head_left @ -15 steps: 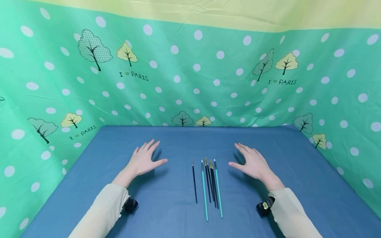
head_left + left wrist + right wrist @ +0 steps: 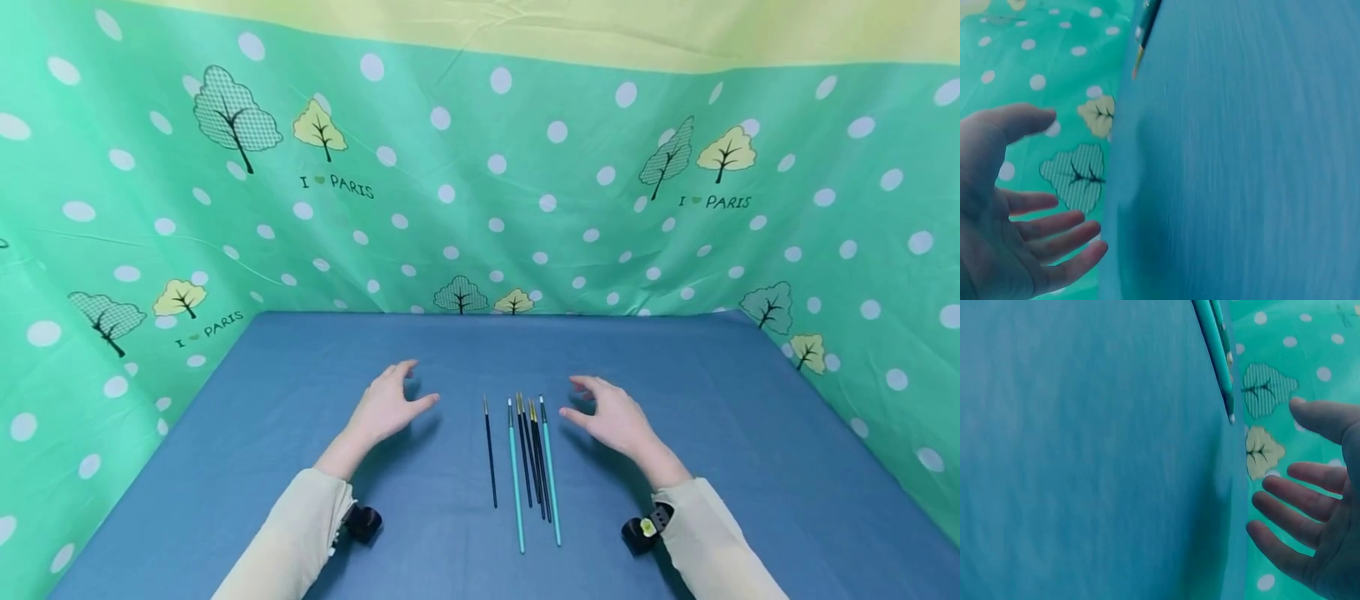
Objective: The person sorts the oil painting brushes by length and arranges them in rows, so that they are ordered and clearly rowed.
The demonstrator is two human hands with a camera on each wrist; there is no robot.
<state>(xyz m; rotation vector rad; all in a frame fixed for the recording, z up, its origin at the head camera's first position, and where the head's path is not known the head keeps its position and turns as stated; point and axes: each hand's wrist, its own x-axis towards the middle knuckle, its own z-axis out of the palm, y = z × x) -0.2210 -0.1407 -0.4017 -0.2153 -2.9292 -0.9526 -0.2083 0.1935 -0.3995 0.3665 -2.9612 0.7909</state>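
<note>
Several thin paintbrushes lie side by side on the blue cloth, bristles toward the back. One dark-handled paintbrush lies a little apart on the left. A teal paintbrush and another teal paintbrush flank the dark paintbrushes in the middle. My left hand hovers left of them, thumb apart and fingers loosely bent, holding nothing. Opposite it, my right hand hovers right of the group, also holding nothing. Bristle tips show near the top of both wrist views.
Blue cloth covers the table. A green dotted curtain printed with trees hangs behind it and along both sides. A dark wrist camera is strapped below the left hand, and another wrist camera below the right.
Both hands have moved inward toward the paintbrushes, and their fingers have become more bent. The paintbrushes lie as before.
</note>
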